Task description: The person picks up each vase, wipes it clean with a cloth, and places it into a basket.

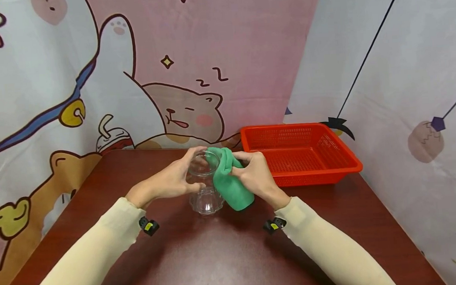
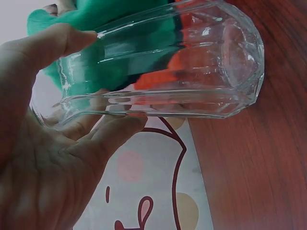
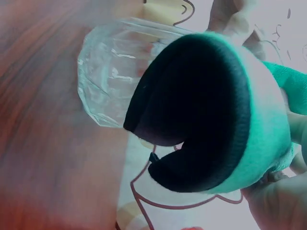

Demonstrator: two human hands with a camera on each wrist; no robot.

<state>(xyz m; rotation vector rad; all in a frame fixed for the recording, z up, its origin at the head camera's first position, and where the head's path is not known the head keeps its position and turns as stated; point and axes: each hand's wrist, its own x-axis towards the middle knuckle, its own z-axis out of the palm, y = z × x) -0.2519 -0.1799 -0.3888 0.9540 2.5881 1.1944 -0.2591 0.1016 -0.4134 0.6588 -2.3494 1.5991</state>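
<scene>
A clear faceted drinking glass (image 1: 204,189) stands on the dark red-brown table (image 1: 220,258), slightly tilted. My left hand (image 1: 172,178) grips its upper part, thumb on one side and fingers on the other (image 2: 110,134). The glass (image 2: 163,62) fills the left wrist view. My right hand (image 1: 255,172) holds a rolled green cloth (image 1: 228,182) against the glass's right side, its top end folded over the rim. In the right wrist view the cloth (image 3: 259,139) looms close with the glass (image 3: 112,76) behind it.
An orange-red plastic mesh basket (image 1: 298,153) sits at the back right of the table, just right of my right hand. Cartoon-printed fabric walls (image 1: 128,79) enclose the table at the back and both sides.
</scene>
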